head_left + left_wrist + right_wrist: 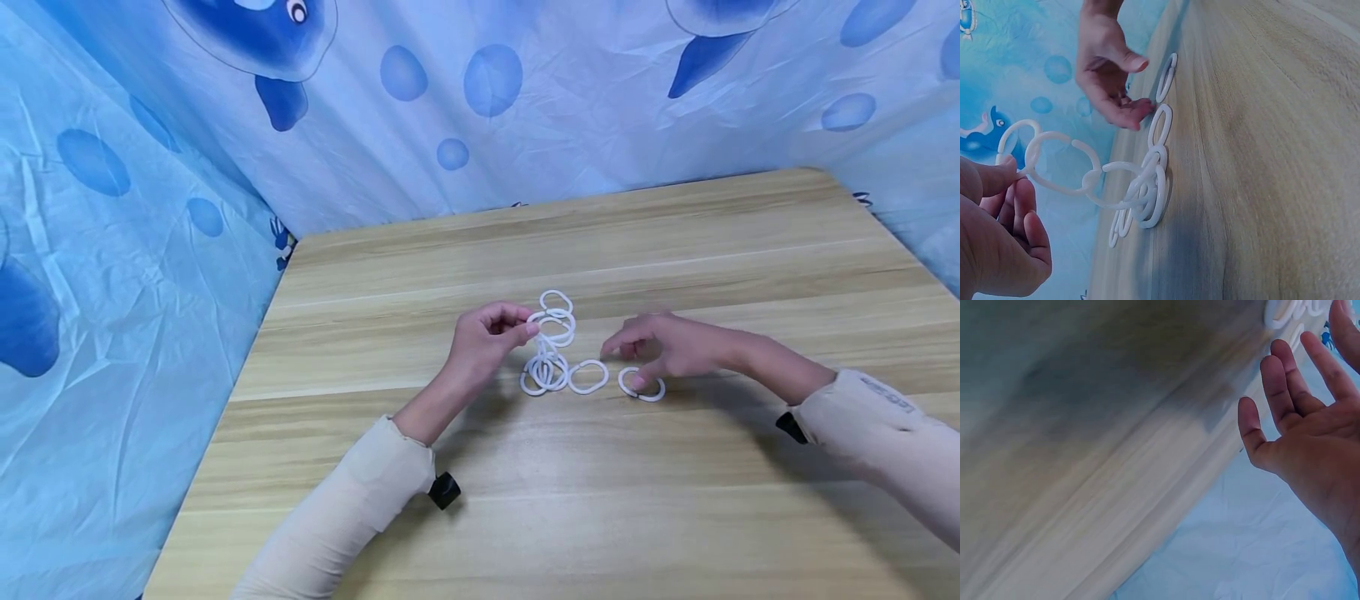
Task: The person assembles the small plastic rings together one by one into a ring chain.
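Sleeves (337, 508) of beige cloth cover both forearms at the near side, a small black block (445, 491) fixed below the left cuff. Beyond them the table (555, 517) shows a light wood-grain top. Loose ring (652, 399): white, smooth, oval, thin in section, flat on the table toward the right edge from the others. Right hand (671, 343) is poised above it; fingers bent and spread apart, holding nothing; the left wrist view shows space between thumb and ring.

Second ring (607, 377), same pattern, lies just left of the loose one and meets the heap (547, 367); whether the two are linked cannot be told. The heap consists of overlapping white rings, about midway between the table's left and right edges; exact count unclear.

From it a chain (573, 329) of linked rings rises off the table. Surface white with slight gloss; narrow slits visible in several rings. Left hand (487, 337) grips the raised end, thumb and fingers clamped together on it.

Far edge of the table is well apart from all rings; behind it hangs a blue curtain (570, 150) with round spots and sea-animal figures.
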A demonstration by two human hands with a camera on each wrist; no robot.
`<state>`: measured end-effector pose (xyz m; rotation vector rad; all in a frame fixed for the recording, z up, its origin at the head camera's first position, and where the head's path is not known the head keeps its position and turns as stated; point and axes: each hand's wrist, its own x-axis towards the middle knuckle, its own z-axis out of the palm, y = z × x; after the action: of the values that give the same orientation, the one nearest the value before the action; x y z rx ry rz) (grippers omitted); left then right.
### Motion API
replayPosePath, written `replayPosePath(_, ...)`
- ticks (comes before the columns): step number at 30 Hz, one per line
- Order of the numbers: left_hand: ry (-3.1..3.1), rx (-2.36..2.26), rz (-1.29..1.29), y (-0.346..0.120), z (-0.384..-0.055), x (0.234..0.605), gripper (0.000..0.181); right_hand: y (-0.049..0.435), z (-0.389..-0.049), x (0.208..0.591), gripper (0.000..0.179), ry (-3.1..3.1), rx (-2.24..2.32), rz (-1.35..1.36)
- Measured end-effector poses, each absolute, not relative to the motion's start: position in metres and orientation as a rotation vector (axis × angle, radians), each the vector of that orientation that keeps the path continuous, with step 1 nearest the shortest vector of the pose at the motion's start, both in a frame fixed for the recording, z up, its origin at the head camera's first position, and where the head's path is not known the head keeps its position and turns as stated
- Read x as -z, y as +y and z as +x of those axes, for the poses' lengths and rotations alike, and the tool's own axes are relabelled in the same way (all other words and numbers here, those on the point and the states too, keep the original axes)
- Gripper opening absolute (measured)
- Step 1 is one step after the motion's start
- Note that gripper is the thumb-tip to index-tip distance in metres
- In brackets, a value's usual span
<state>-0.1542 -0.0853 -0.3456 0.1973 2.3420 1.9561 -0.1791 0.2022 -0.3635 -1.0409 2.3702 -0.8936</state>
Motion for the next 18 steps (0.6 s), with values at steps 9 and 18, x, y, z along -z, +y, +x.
replayPosePath(9,2.345,-1.955,0.194,-0.085,-0.154,0.346,0.017,0.213,-0.171,0.372,0.062,2.456,0.763,-1.235)
replayPosePath(18,2.341,-1.965,0.179,-0.085,-0.154,0.345,0.017,0.219,-0.168,0.384,0.067,2.568,0.709,-1.401)
